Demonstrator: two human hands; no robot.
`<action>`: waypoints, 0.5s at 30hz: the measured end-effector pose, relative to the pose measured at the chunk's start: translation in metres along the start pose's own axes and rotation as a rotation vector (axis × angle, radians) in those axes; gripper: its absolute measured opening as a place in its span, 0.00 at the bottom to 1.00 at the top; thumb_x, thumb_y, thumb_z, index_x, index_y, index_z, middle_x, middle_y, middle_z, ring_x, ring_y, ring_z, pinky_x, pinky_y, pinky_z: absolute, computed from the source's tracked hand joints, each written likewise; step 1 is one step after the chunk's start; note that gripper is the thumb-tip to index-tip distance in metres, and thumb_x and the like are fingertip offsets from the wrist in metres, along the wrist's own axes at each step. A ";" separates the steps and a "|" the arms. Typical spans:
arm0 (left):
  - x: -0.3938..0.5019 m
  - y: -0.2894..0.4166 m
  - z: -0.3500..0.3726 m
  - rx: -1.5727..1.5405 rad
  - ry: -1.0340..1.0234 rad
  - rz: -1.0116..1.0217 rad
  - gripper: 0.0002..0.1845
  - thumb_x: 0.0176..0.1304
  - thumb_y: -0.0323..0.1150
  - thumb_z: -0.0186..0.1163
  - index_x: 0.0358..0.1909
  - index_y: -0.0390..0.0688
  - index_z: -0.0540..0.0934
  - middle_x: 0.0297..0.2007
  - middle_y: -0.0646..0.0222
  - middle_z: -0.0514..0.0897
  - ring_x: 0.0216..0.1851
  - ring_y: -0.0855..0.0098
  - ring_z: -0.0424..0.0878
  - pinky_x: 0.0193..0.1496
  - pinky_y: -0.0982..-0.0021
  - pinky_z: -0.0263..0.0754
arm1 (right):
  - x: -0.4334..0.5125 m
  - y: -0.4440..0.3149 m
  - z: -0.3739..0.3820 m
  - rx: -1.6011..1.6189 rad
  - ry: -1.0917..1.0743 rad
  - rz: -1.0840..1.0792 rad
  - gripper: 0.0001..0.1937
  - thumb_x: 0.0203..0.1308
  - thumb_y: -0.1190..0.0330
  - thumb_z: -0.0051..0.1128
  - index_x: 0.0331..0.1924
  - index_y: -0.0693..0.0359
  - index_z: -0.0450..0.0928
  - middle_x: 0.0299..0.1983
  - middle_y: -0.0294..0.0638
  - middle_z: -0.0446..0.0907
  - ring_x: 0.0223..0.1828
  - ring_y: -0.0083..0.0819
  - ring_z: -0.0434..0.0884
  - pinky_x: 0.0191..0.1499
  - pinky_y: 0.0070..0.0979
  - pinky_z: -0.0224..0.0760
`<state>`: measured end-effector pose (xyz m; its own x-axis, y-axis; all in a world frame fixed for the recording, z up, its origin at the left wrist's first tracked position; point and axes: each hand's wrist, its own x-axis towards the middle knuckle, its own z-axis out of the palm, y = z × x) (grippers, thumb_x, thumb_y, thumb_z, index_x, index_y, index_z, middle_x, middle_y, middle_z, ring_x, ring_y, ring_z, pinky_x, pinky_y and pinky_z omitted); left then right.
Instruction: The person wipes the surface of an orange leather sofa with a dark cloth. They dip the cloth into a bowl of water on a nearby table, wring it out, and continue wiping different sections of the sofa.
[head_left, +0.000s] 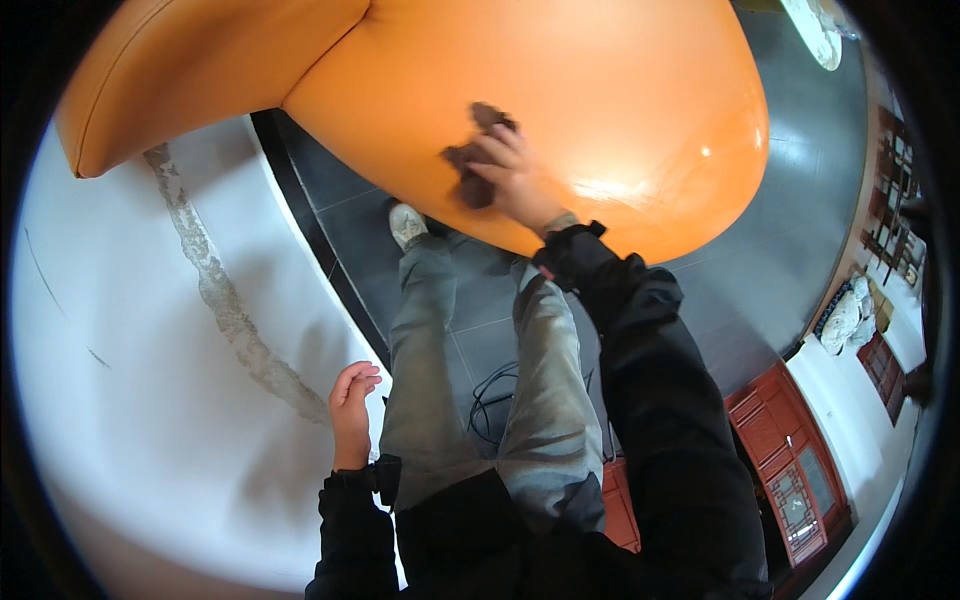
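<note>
My right hand (512, 174) presses a crumpled dark brown cloth (475, 161) against the seat of an orange leather-like armchair (600, 90). The cloth is bunched under and ahead of my fingers, and its edges look blurred. To the left, the chair's raised side part (172, 67) meets the seat at a seam. My left hand (352, 409) hangs beside my left leg with nothing in it, its fingers loosely curled with the tips slightly apart. It is near the white wall.
A white wall (135, 300) with a peeled grey strip (217, 289) rises at the left, edged by a black baseboard (345, 292). Black cable (480, 405) lies coiled on the dark tiled floor (480, 345) between my legs. Red wooden doors (787, 457) stand at the right.
</note>
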<state>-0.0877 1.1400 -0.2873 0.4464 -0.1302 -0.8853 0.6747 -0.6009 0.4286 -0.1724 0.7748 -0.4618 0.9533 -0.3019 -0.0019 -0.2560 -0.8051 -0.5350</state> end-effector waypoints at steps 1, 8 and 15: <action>-0.002 -0.001 0.008 -0.010 -0.021 -0.001 0.13 0.66 0.27 0.48 0.47 0.35 0.78 0.41 0.63 0.83 0.42 0.71 0.80 0.48 0.72 0.71 | -0.017 0.019 -0.016 0.006 0.004 0.034 0.23 0.37 0.77 0.61 0.44 0.55 0.85 0.58 0.43 0.73 0.65 0.49 0.65 0.68 0.49 0.55; -0.031 -0.027 0.077 -0.066 -0.002 0.045 0.13 0.65 0.27 0.49 0.47 0.34 0.78 0.41 0.63 0.83 0.42 0.72 0.80 0.47 0.73 0.71 | -0.145 0.205 -0.139 -0.298 -0.109 0.470 0.29 0.40 0.83 0.52 0.52 0.52 0.82 0.64 0.44 0.68 0.66 0.49 0.64 0.69 0.40 0.56; -0.077 -0.097 0.186 -0.110 0.092 0.033 0.14 0.68 0.31 0.48 0.48 0.36 0.77 0.42 0.62 0.82 0.43 0.71 0.80 0.51 0.72 0.70 | -0.212 0.387 -0.194 -0.285 -0.163 0.927 0.34 0.51 0.76 0.47 0.68 0.55 0.62 0.70 0.60 0.52 0.69 0.58 0.57 0.66 0.41 0.59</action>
<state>-0.2967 1.0612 -0.2945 0.5181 -0.0732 -0.8522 0.7165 -0.5069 0.4792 -0.5049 0.4283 -0.5046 0.3606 -0.8194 -0.4456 -0.9222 -0.3847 -0.0389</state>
